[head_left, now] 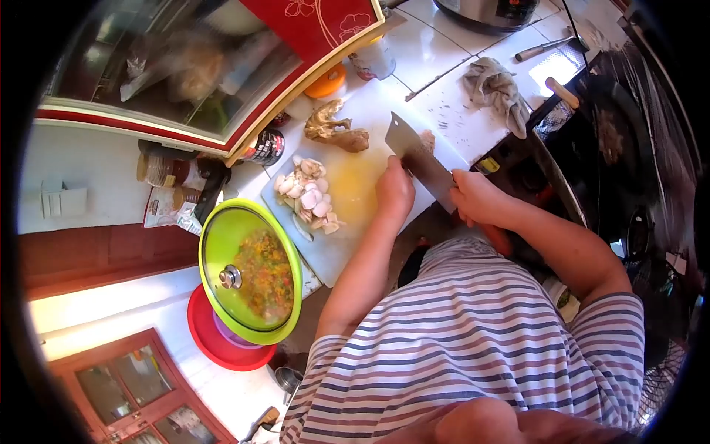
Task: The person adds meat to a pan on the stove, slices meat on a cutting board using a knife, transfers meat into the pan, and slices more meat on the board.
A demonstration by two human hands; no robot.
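My right hand (473, 196) is closed round the handle end of a broad cleaver (421, 159), which is held tilted over the right part of the cutting board (333, 255). My left hand (396, 189) has its fingers pressed together beside the blade's near side; whether they grip the blade or something small is hidden. A small brownish piece (427, 139) shows just behind the blade. Left of my left hand, pale sliced pieces (310, 196) lie heaped on the board. Brown crumpled pieces (336, 129) lie at its back.
A green bowl (296, 296) with a glass lid, over a red basin (214, 348), stands at the left. A grey cloth (495, 89) lies at the back right, near a black stove (606, 140). A red-framed cabinet (244, 140) overhangs the back left.
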